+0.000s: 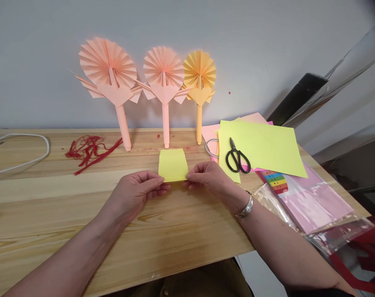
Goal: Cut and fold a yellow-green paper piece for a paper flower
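A small piece of yellow paper (173, 163) lies between my hands above the wooden table, its near edge folded into a narrow strip. My left hand (141, 189) pinches the left end of that edge between thumb and fingers. At the right end, my right hand (209, 177) grips the same edge in a like pinch; a silver bracelet circles that wrist. The fingers under the paper are partly hidden.
Three folded paper fans, pink (108, 70), pale pink (164, 68) and orange (200, 70), lean on the wall. Red string (90, 152) lies left. Black scissors (237, 159) rest on yellow sheets (264, 142); a plastic-wrapped paper pack (314, 198) sits right. A white cable (45, 142) curls far left.
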`<move>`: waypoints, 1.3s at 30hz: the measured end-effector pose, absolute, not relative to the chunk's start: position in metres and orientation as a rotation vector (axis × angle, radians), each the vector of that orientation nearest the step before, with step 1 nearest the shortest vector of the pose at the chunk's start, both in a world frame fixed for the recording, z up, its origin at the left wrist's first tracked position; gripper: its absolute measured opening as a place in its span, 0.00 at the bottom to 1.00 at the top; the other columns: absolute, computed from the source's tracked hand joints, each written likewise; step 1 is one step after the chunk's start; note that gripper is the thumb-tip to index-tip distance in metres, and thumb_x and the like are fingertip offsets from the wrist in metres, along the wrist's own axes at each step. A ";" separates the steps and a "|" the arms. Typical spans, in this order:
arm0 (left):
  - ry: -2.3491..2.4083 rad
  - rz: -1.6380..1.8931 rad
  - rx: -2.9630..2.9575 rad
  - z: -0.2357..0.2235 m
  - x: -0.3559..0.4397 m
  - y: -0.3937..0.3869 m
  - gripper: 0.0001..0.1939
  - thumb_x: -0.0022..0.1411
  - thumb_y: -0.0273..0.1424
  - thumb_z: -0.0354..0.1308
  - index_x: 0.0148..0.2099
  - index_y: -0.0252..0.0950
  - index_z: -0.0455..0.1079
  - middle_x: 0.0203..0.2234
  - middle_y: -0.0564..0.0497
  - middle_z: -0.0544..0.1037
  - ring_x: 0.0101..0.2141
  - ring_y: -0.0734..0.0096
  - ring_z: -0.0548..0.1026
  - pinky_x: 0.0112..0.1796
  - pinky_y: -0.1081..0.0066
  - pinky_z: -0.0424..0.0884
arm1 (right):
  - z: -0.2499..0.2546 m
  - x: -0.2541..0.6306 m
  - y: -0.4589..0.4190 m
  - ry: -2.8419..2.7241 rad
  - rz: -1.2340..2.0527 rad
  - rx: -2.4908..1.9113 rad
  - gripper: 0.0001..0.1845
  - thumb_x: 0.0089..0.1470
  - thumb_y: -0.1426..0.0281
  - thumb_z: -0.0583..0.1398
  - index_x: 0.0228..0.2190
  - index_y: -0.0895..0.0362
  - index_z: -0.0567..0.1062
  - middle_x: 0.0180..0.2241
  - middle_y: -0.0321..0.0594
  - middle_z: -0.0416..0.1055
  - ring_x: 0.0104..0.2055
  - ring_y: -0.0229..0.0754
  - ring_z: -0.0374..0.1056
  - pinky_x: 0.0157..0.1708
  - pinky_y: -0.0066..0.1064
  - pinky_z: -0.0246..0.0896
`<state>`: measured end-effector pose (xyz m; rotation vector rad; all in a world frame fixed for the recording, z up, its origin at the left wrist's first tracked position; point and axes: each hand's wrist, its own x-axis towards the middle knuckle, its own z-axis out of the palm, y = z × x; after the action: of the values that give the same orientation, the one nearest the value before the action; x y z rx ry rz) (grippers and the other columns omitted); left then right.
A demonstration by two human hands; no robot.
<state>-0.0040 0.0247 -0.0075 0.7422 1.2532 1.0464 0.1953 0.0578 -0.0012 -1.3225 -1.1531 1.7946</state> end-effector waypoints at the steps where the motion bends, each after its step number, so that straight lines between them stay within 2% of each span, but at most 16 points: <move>1: 1.250 1.052 0.754 -0.008 -0.004 0.024 0.05 0.44 0.27 0.67 0.24 0.31 0.74 0.20 0.50 0.78 0.25 0.69 0.78 0.31 0.72 0.73 | -0.001 0.195 0.058 -1.158 1.789 -1.331 0.09 0.44 0.75 0.63 0.18 0.60 0.68 0.20 0.40 0.75 0.23 0.34 0.71 0.26 0.22 0.66; 14: 1.246 1.074 0.814 -0.008 -0.004 0.024 0.05 0.45 0.28 0.66 0.23 0.33 0.73 0.20 0.51 0.78 0.25 0.72 0.76 0.33 0.72 0.71 | 0.002 0.196 0.058 -1.208 1.776 -1.395 0.09 0.45 0.75 0.62 0.17 0.61 0.69 0.18 0.40 0.74 0.19 0.32 0.69 0.20 0.20 0.64; 39: 1.320 1.035 0.827 -0.008 -0.001 0.025 0.06 0.43 0.29 0.66 0.21 0.33 0.72 0.18 0.51 0.77 0.24 0.71 0.75 0.30 0.72 0.68 | 0.007 0.194 0.056 -1.276 1.719 -1.470 0.08 0.44 0.75 0.63 0.17 0.60 0.70 0.19 0.39 0.75 0.21 0.32 0.69 0.23 0.21 0.64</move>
<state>-0.0009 0.0253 -0.0077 0.8267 1.3200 1.0354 0.1940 0.0561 0.0065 -1.4702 -1.2759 1.7191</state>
